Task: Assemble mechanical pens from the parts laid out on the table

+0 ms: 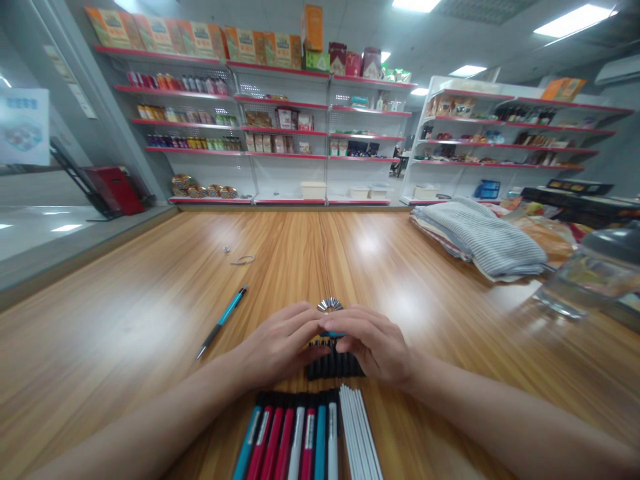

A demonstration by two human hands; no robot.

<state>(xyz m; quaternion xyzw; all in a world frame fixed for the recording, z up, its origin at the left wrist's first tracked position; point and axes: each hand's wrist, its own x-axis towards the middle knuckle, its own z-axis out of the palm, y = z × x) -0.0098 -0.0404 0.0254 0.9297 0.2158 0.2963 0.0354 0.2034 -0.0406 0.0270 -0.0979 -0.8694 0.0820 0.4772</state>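
Note:
My left hand (280, 343) and my right hand (373, 340) meet over a row of black pen grips (334, 365) on the wooden table (150, 313). Their curled fingertips pinch a small teal pen part (331, 333) between them. A cluster of silver pen tips (329, 305) lies just beyond my fingers. Nearer to me lies a row of pen barrels (295, 437) in teal, red and white, with white refills (359, 433) beside them on the right. A finished teal pen (221, 322) lies to the left of my left hand.
A small spring and a ring (243, 260) lie farther out on the left. Folded striped cloth (483, 237) and a clear plastic jar (595, 270) sit at the right. Shop shelves (280, 127) stocked with goods stand behind the table.

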